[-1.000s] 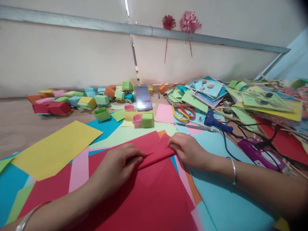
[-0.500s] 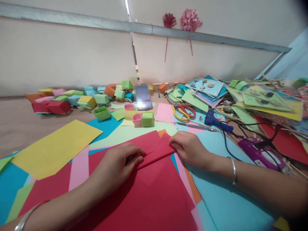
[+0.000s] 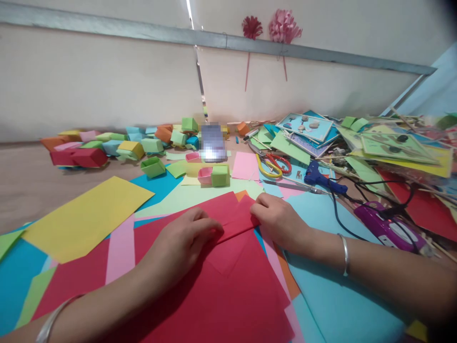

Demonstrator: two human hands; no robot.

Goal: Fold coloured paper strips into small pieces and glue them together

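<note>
A folded piece of red paper (image 3: 238, 220) lies between my two hands, on top of larger red sheets (image 3: 214, 305). My left hand (image 3: 191, 236) is closed on its left end, thumb and fingers together near the folded edge. At the other end, my right hand (image 3: 273, 216) pinches the right corner with curled fingers. The front edge of the fold runs slanting up to the right. My left fingertips and thumb partly cover the paper. Under the red sheets, pink, orange and light blue paper (image 3: 335, 290) shows.
Behind the paper stand small folded paper boxes (image 3: 153, 166) and a phone-like blurred object (image 3: 213, 142). Scissors (image 3: 269, 165), a craft knife (image 3: 293, 186), a blue glue gun (image 3: 323, 178) and a purple power strip (image 3: 387, 226) with cords lie right. A yellow sheet (image 3: 89, 216) lies left.
My left hand has shifted slightly right along the folded edge, its fingers now closer together. My right hand stays at the right corner. The view has moved a little.
</note>
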